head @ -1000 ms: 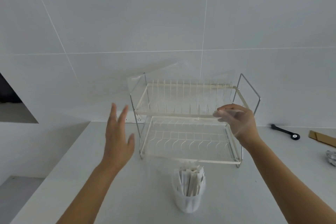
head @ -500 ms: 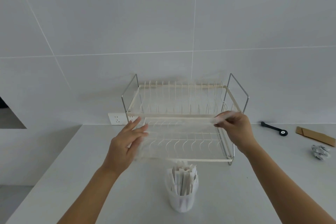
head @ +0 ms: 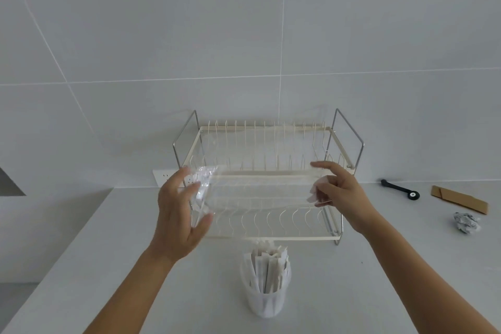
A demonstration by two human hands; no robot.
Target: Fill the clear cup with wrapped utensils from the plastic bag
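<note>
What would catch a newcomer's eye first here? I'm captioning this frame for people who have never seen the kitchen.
First, the two bare hands, left hand and right hand, stretching a crinkly clear plastic bag between them at centre frame. Right behind it stands a cream two-tier wire dish rack against the white tiled wall. Below, on the white counter, a clear cup stands packed with white paper-wrapped utensils.

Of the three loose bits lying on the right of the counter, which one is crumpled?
The silver foil ball, nearest the counter's front. The black tool and brown cardboard strip behind it lie flat.
</note>
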